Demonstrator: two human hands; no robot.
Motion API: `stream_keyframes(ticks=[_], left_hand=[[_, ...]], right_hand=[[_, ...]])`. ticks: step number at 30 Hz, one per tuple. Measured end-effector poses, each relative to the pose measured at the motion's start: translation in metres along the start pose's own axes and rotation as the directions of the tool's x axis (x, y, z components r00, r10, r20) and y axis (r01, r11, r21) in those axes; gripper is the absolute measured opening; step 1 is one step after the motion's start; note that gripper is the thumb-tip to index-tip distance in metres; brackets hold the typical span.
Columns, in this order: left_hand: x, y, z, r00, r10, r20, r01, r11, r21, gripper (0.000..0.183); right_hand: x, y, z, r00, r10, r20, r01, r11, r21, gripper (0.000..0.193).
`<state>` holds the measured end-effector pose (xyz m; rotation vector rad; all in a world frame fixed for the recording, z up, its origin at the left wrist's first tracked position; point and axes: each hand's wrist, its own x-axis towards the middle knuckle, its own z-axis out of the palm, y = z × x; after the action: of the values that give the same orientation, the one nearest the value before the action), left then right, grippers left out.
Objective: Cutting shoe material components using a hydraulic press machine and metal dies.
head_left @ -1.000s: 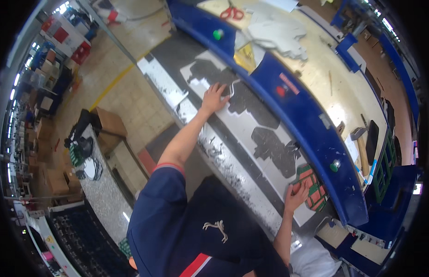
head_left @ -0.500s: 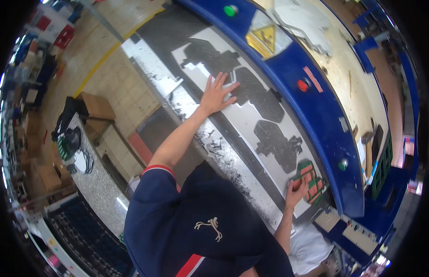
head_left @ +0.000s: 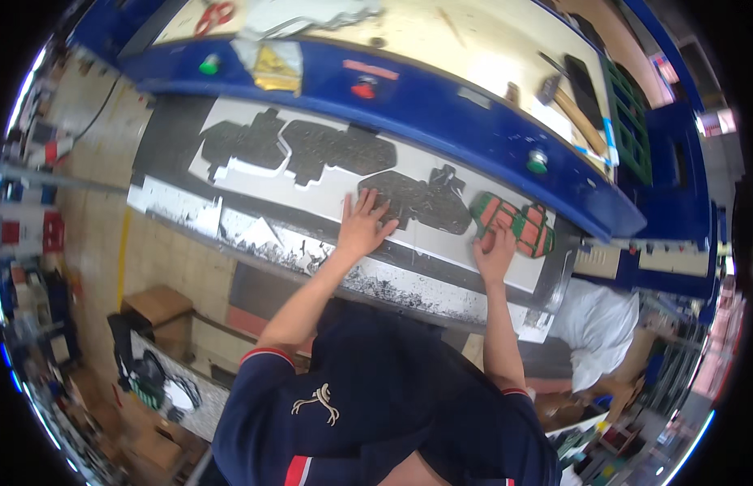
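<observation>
My left hand (head_left: 362, 230) lies with fingers spread on a pale sheet (head_left: 328, 188), its fingertips at the near edge of a dark, angular cut-out (head_left: 425, 201). Nothing is held in that hand. More dark cut-outs of similar outline run along the sheet to the left. At the sheet's right end sits a cutting die (head_left: 535, 232), with a green rim and pinkish-red padding. My right hand (head_left: 495, 253) grips its near left side with bent fingers; the underside of the die is hidden.
Beyond the sheet, a blue machine beam (head_left: 441, 113) carries green and red buttons. A hammer (head_left: 575, 117) and scissors (head_left: 214, 16) rest on the surface behind. Black scraps litter the pale near ledge (head_left: 336, 263). A white bag (head_left: 599, 328) bulges at the right.
My view has swung round, so the sheet now runs more across the picture. My left hand has moved rightward along the sheet to another cut-out. My right hand stays at the cutting die.
</observation>
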<state>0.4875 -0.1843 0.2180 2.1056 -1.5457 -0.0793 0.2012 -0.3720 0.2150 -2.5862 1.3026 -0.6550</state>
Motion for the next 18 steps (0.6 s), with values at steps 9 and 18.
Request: stream_keyframes(ticks=[9, 18], left_hand=[[0.03, 0.087, 0.044, 0.974, 0.19, 0.124, -0.164, 0.967, -0.197, 0.042], [-0.003, 0.111, 0.097, 0.919, 0.334, 0.211, -0.313, 0.941, -0.127, 0.065]], right_hand=[[0.002, -0.005, -0.001, 0.997, 0.023, -0.079, -0.017, 0.996, 0.083, 0.035], [0.038, -0.002, -0.017, 0.998, -0.024, 0.065, 0.022, 0.999, 0.026, 0.082]])
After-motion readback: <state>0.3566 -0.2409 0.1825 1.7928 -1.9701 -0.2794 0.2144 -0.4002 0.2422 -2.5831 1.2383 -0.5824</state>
